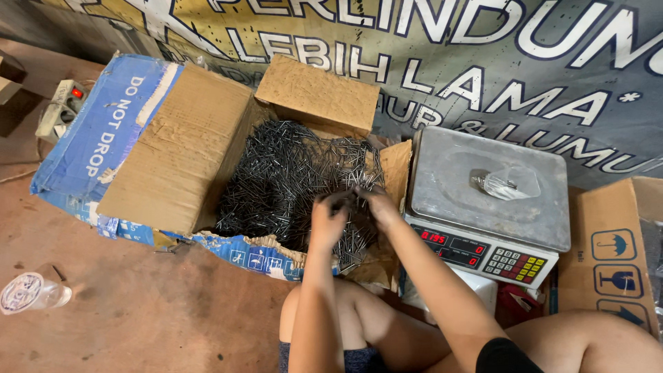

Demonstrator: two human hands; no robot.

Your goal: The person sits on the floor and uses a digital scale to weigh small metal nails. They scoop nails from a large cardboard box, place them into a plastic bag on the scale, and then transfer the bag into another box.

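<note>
Gathering nails is the step in hand, by my read. Far left of the hands, a clear plastic cup [31, 291] lies on the floor and a power strip [61, 108] sits up by the corner. Nearer, the torn cardboard box [173, 148] w/ blue print has its flaps open; the nail pile [276, 179] fills it just left of and under both hands. Left hand [327, 221] is down in the nails, fingers curled, clutching a bunch. Right hand [376, 206] is touching the same bunch, fingers pinched on nails; how many, can't tell. Right of the hands, a digital scale [483, 200] w/ lit red display; a small clear bag [507, 183] lies on its pan, holding a few nails. Further right, another carton [615, 255]. Next move prob. calls for a firm two-hand grip so loose nails don't spill between box and scale.
</note>
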